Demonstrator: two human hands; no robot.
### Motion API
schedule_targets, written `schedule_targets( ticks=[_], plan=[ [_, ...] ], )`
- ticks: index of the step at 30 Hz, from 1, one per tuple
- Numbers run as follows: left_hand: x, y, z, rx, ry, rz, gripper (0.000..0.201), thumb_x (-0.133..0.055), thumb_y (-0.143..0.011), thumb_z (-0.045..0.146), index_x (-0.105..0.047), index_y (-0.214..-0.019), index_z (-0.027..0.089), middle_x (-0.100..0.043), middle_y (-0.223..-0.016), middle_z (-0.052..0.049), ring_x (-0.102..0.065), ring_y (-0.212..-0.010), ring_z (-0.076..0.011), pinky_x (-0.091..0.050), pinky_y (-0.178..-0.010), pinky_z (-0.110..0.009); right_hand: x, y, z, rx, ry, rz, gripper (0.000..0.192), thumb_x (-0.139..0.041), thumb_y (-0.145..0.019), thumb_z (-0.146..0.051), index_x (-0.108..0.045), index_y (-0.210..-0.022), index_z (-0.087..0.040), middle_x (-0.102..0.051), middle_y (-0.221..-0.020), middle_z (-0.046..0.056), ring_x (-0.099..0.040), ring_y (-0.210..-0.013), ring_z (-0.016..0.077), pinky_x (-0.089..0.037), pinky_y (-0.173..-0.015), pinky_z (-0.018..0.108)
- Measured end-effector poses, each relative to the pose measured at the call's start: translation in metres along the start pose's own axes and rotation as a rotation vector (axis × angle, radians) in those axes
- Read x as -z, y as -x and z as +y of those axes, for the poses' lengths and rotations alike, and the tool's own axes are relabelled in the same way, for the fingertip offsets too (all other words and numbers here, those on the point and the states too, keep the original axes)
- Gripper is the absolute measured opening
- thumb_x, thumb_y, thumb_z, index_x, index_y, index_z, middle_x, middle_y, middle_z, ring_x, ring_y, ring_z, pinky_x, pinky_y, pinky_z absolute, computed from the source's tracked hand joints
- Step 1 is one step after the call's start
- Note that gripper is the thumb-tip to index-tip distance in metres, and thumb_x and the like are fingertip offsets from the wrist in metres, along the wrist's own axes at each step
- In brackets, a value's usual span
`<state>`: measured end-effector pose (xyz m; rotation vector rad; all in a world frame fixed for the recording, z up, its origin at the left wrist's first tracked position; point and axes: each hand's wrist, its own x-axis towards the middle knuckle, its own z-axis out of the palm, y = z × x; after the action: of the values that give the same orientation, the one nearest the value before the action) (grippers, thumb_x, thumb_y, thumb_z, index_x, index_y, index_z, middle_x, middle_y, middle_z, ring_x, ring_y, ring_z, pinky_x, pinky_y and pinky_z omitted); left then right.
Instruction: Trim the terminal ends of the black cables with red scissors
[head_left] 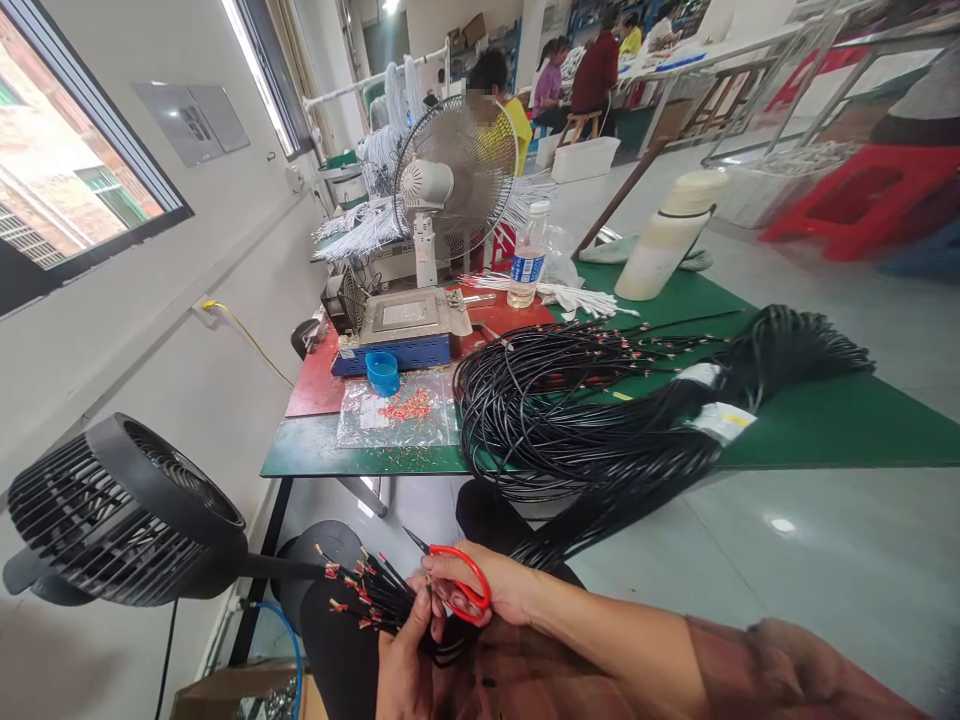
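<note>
Left hand (405, 655) grips limp, light black wires (371, 590) near red-tipped ends; right hand (495, 585) fingers through red scissors (459, 588).

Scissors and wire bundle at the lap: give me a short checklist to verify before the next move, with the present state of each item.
1. Right hand grips the red-handled scissors, fingers through the loops: ok.
2. Left hand clasps the black wire bundle just behind its red-tipped ends: ok.
3. Blades open or closed: cannot tell, only a dark tip shows.
4. Left fingers out of the blades' path: cannot tell.
5. Bundle runs unbroken up to the coil on the green table: ok.
6. Black fan apart from the wire tips: ok.
</note>
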<state>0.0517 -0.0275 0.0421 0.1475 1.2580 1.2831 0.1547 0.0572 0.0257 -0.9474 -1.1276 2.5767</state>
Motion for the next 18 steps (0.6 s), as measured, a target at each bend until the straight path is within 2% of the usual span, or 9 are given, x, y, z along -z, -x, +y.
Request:
schedule_targets(
  ticks=[5,9,13,18],
  plan=[
    [0.003,-0.0006,-0.0014,0.022,0.009,0.003,0.012,-0.06,-0.062,0.029,-0.058,-0.064,0.017,-0.062,-0.058,0.003,-0.057,-0.063,-0.0096,-0.043,-0.071,-0.028,0.0013,-0.0006,-0.0012,-0.025,-0.012,0.007,0.037,-0.062,-0.067,-0.046,-0.056,-0.056,-0.011,-0.048,-0.039,-0.004,-0.034,-0.03,0.0032,-0.017,-0.029,0.016],
    [0.0062,-0.0016,-0.0032,0.024,0.014,-0.016,0.014,-0.059,-0.063,0.03,-0.058,-0.067,0.017,-0.064,-0.061,0.001,-0.058,-0.065,-0.0112,-0.043,-0.071,-0.03,0.0015,-0.0013,0.0042,-0.031,-0.061,-0.014,0.038,-0.06,-0.069,-0.048,-0.056,-0.058,-0.012,-0.046,-0.039,-0.005,-0.032,-0.029,0.0034,-0.014,-0.028,0.016],
    [0.0026,0.0011,0.0008,0.018,-0.008,-0.046,0.014,-0.059,-0.063,0.029,-0.055,-0.058,0.016,-0.058,-0.055,0.003,-0.054,-0.06,-0.0078,-0.043,-0.07,-0.027,0.0048,-0.0031,0.0071,0.014,-0.021,-0.006,0.036,-0.061,-0.067,-0.045,-0.055,-0.055,-0.011,-0.046,-0.038,-0.004,-0.034,-0.029,0.0035,-0.019,-0.028,0.016],
    [0.0009,0.0027,0.0029,-0.011,-0.028,-0.116,0.018,-0.057,-0.065,0.028,-0.051,-0.051,0.017,-0.051,-0.048,0.004,-0.051,-0.056,-0.008,-0.041,-0.064,-0.026,0.0052,-0.0011,0.0009,-0.116,-0.052,0.013,0.029,-0.059,-0.066,-0.037,-0.052,-0.053,-0.013,-0.045,-0.037,-0.005,-0.034,-0.028,0.0039,-0.017,-0.027,0.015]
  ],
)
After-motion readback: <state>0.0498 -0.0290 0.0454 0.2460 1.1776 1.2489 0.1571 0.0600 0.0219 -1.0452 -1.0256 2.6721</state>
